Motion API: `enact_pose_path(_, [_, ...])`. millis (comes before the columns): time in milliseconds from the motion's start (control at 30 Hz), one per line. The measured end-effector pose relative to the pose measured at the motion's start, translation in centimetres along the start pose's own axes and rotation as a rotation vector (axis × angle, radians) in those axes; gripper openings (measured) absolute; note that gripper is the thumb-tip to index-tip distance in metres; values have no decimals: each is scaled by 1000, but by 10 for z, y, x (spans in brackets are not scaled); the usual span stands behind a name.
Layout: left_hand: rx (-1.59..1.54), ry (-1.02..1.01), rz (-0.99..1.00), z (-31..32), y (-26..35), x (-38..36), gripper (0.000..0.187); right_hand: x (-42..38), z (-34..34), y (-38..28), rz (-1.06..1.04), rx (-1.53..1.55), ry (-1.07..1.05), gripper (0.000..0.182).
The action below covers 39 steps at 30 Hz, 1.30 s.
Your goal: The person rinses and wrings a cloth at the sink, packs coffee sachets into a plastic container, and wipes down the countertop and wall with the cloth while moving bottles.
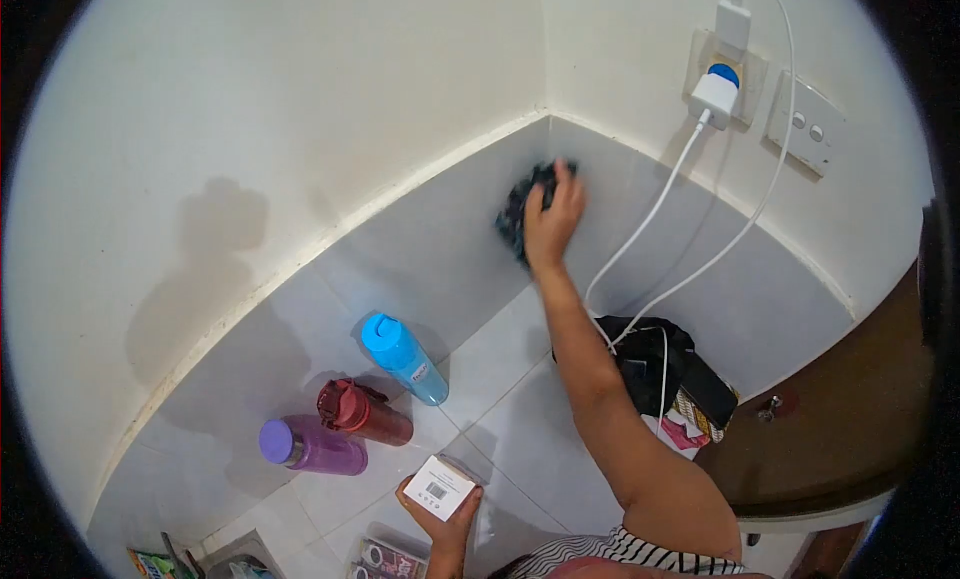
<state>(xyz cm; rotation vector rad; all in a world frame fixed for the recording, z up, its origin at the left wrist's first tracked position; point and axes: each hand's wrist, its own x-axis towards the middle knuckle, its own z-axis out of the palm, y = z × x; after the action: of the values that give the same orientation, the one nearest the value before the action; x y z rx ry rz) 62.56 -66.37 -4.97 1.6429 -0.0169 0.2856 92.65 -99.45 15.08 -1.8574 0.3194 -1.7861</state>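
Note:
My right hand (557, 222) reaches up to the tiled corner and presses a dark patterned cloth (515, 217) against the grey wall tiles (440, 219). Its fingers are bent over the cloth, slightly blurred. Low in the view, my left hand (445, 524) grips a small white box (440, 487) with a barcode on its top face. Left of that box stand a blue bottle (405, 359), a red bottle (366, 413) and a purple bottle (314, 447) on the tiled counter.
White chargers (714, 101) hang from a wall socket, their cables running down beside my right arm. A black bag (650, 364) and a dark phone-like object (708, 391) lie to the right. Printed packs (385, 559) sit at the bottom, near a sink edge (245, 549).

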Motion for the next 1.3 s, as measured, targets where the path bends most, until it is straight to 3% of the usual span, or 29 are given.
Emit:
enact_pose_path(67, [28, -43, 118, -1, -1, 2, 101, 46, -16, -20, -195, -314, 151, 44])
enact_pose_path(133, [2, -65, 136, 1, 0, 4, 105, 53, -13, -2, -158, -522, 110, 51])
enact_pose_path(167, [-6, -70, 137, 0, 0, 4, 105, 38, -15, 8, -180, -715, -48, 44])
enact_pose_path(233, [310, -64, 265, -5, 1, 3, 107, -28, 1, 65, -225, -747, -234, 44])
enact_pose_path(267, [305, -64, 270, 0, 7, 4, 107, -64, 2, 89, -275, -761, -321, 46])
enact_pose_path(300, [112, 3, 125, 7, 17, 3, 98, -102, 1, 114, -318, -772, -413, 47])
enact_pose_path(333, [-78, 71, -17, 10, 22, 5, 93, -140, 6, 152, -424, -978, -427, 45])
enact_pose_path(367, [-70, 70, -13, 7, 14, 7, 93, -165, 9, 175, -528, -1183, -443, 43])
enact_pose_path(400, [-77, 24, -8, 2, 2, 6, 98, -150, -4, 127, -219, -688, -455, 37])
enact_pose_path(467, [-57, -61, -64, -6, 4, 6, 105, -141, 4, 122, -85, -709, -540, 37])
enact_pose_path(567, [-69, -77, 35, 4, 49, 19, 104, -115, 19, 101, -22, -683, -384, 39])
enact_pose_path(600, [-66, -74, 35, 1, 47, 20, 104, -105, 20, 89, -30, -620, -287, 47])
enact_pose_path(633, [119, -54, 120, -3, 42, 21, 105, -104, 17, 78, -27, -620, -291, 47])
enact_pose_path(700, [302, -35, 203, -3, 35, 22, 106, -103, 12, 61, 124, -479, -324, 55])
enact_pose_path(733, [202, -55, 164, -2, 33, 22, 105, -116, 5, 61, 166, -499, -367, 59])
enact_pose_path(800, [110, -66, 118, -3, 31, 20, 105, -161, 6, 87, 482, -564, -620, 57])
enact_pose_path(833, [172, -82, 104, -4, 31, 18, 105, -171, -10, 84, 407, -674, -877, 52])
enact_pose_path(900, [237, -97, 88, -3, 30, 18, 105, -190, -14, 66, 288, -686, -934, 51])
enact_pose_path(1000, [212, 1, 65, 5, 30, 12, 93, -220, -48, 26, 70, -469, -1064, 49])
enact_pose_path(1067, [96, 39, 29, 9, 32, 12, 95, -233, -68, 6, -17, -412, -1140, 60])
enact_pose_path(1133, [43, 39, -29, 9, 26, 7, 96, -217, -64, 8, 137, -493, -1250, 60])
enact_pose_path(1167, [-14, 46, -74, 7, 25, 6, 96, -222, -49, 30, 237, -555, -1113, 59])
enact_pose_path(1200, [-109, 48, -107, 10, 32, 6, 94, -233, -39, 58, 185, -644, -860, 62])
enact_pose_path(1300, [18, 25, -10, 6, 25, 8, 94, -170, -30, 61, 639, -849, -939, 70])
